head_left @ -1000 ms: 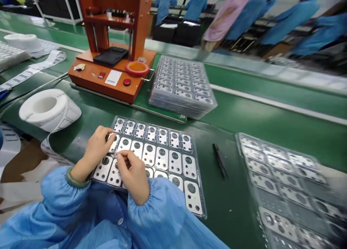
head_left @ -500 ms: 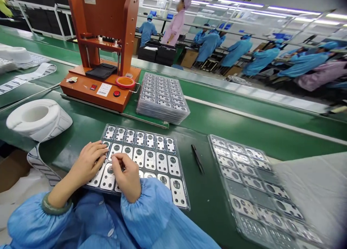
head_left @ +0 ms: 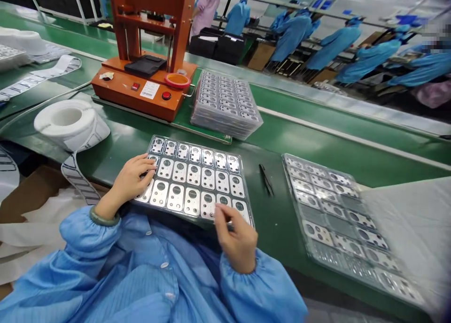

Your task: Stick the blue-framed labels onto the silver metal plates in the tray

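Note:
A clear plastic tray [head_left: 245, 173] with rows of silver metal plates [head_left: 193, 174] lies before me on the green bench. Each plate has one large round hole and smaller ones. My left hand [head_left: 132, 180] rests flat over the tray's left edge, its fingers stretched out across the plates there. Above the front right corner, my right hand [head_left: 237, 238] has thumb and fingertips pinched together; whether anything is between them is hidden. Dark tweezers [head_left: 266, 179] lie to the right of the tray, apart from both hands.
Behind the tray stand an orange press [head_left: 141, 86] and a stack of filled trays [head_left: 225, 104]. A partly filled tray [head_left: 299, 219] lies at right beside a white sheet [head_left: 416, 229]. At left sits a white label roll [head_left: 66, 121]. Co-workers in blue [head_left: 294, 32] sit beyond the bench.
My right hand has moved right, from the tray's left part to its front right corner. The left hand stays at the left edge. The camera view has shifted.

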Demonstrator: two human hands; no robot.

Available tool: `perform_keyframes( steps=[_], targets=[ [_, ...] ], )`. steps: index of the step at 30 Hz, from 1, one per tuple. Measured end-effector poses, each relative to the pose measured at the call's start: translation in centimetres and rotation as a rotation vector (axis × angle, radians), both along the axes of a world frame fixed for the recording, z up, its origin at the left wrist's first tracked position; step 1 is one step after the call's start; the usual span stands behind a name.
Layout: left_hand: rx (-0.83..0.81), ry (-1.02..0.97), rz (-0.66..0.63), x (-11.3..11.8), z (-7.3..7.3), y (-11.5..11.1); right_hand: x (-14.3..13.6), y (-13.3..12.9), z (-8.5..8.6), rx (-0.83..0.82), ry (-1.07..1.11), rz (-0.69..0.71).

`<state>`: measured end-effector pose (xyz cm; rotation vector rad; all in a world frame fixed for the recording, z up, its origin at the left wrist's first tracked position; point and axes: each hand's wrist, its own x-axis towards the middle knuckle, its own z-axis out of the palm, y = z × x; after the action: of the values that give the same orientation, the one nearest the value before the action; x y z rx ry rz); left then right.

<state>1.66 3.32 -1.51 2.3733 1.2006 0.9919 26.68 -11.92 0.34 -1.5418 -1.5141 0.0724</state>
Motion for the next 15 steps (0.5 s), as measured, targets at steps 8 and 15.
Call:
perform_keyframes(
  steps=[8,15],
  targets=[
    [-0.045,-0.1,0.007,-0.3,0.3,0.1,1.3,0.5,-1.6,0.013,0.383,-0.386],
    [-0.027,-0.117,0.041,-0.1,0.2,-0.2,0.8,0.6,-2.8,0.08,0.216,-0.504]
  ],
)
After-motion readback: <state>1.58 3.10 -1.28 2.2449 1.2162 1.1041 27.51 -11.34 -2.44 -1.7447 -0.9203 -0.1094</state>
